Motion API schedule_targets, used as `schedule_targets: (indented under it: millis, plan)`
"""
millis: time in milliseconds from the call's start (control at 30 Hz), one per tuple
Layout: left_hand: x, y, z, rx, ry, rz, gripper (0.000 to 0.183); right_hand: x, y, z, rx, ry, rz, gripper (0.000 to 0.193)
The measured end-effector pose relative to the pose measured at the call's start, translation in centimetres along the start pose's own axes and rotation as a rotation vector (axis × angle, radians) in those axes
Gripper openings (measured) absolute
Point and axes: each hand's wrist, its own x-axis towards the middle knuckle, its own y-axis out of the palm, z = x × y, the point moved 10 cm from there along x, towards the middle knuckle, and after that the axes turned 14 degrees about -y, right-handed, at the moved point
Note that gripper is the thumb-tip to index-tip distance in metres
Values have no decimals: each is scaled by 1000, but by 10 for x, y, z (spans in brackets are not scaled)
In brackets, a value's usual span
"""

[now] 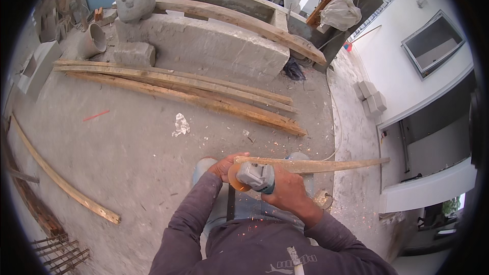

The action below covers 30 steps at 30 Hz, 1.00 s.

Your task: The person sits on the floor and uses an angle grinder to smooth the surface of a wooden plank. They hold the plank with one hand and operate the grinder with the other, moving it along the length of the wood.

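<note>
My right hand (291,191) is wrapped round the body of an angle grinder (257,175), grey at the head and teal on the housing. Its orange disc (235,177) faces left, and sparks fly below it and around my lap. A narrow wooden plank (341,166) lies across my legs just beyond the grinder, reaching out to the right. At the plank's left end, my left hand (224,167) is closed on the wood, close to the disc. The exact contact point of the disc is hidden by the grinder and my hand.
Several long timbers (204,99) lie on the concrete floor ahead, before a rough concrete block (198,46). Another strip of wood (66,173) and a steel rebar grid (60,252) are at left. A pale cable (337,117) runs along the floor; grey blocks (370,98) stand by the right wall.
</note>
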Motion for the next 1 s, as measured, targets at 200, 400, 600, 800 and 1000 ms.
schedule_targets:
  millis: [200, 400, 600, 800, 1000]
  plan:
    - [3, -8, 5, -53, -32, 71, 54, -2, 3, 3, 9, -4, -16, 62]
    - [1, -11, 7, -66, -72, 66, 53, -4, 5, 3, -13, 2, -22, 64]
    - [0, -3, 3, 25, -41, 19, 54, -10, 2, 3, 10, 15, -37, 64]
    - [2, -10, 6, -28, -70, 76, 55, -11, 7, 0, 6, 4, -39, 64]
    - [-3, -1, 7, -13, -72, 85, 57, -12, 8, 1, -17, 5, -37, 65]
